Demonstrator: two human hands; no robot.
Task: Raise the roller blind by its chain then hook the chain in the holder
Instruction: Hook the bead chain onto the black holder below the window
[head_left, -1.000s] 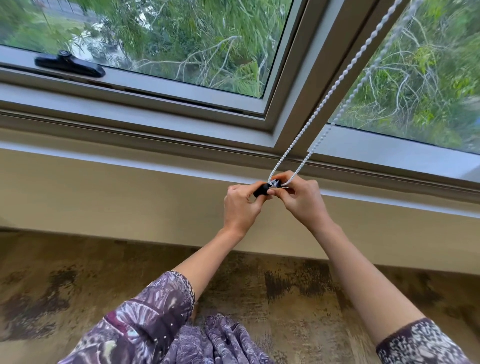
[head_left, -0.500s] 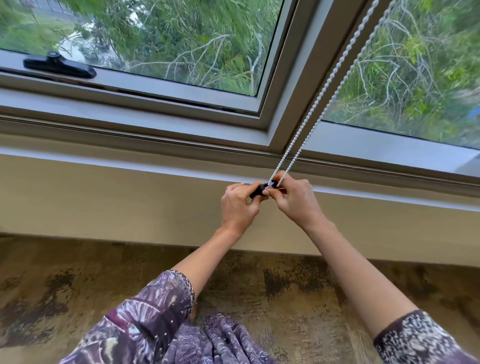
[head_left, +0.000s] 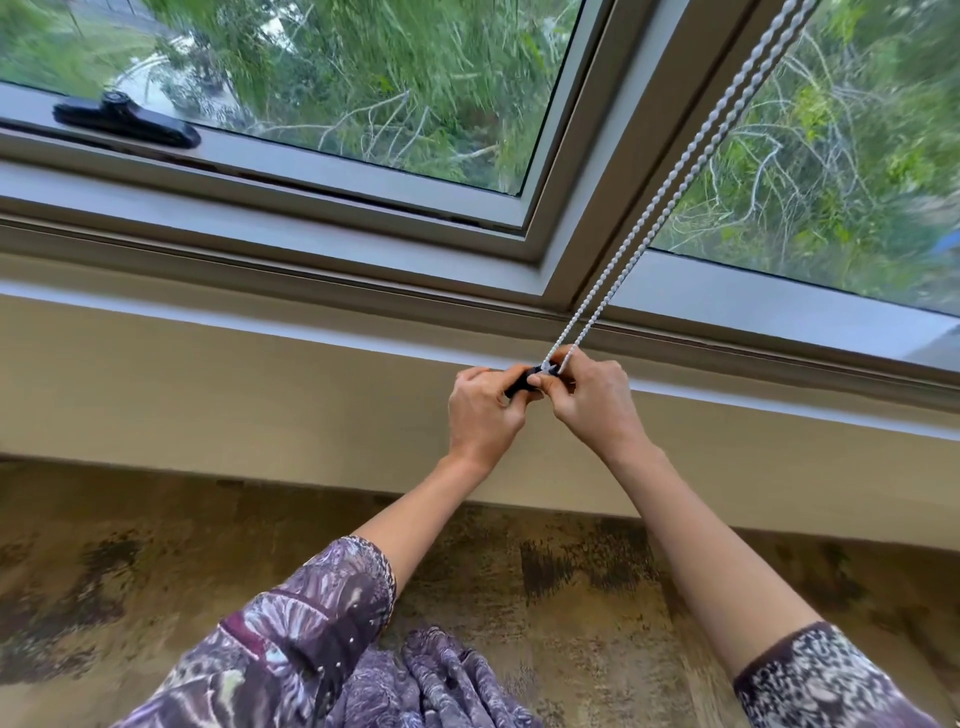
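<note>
We saw the window frame (head_left: 363, 244) spanning the whole upper half of the view, its gray upright rising toward one o'clock, with green trees blurred behind the glass on both sides. Below it ran the beige wall (head_left: 208, 395), and under that the mottled brown floor (head_left: 571, 597) filled the six o'clock region. Patterned purple sleeves (head_left: 291, 644) showed at seven and five o'clock, and both bare forearms reached up toward the center. At ten o'clock a black window handle (head_left: 124, 117) lay flat on the lower sash rail. The white bead chain (head_left: 670, 187) came down in two nearly parallel strands from one o'clock, taut and close together, ending where the two hands met just right of center against the sill edge. The left hand (head_left: 483, 410) was curled with fingers pressed together around a small black holder (head_left: 521, 382), which poked out from its thumb side at about two o'clock of that hand. The right hand (head_left: 592, 400) sat touching it at three o'clock, thumb and forefinger pinching the bottom of the chain right at the holder. We could not tell whether the chain loop was already seated in the holder, since the fingertips covered that spot.
</note>
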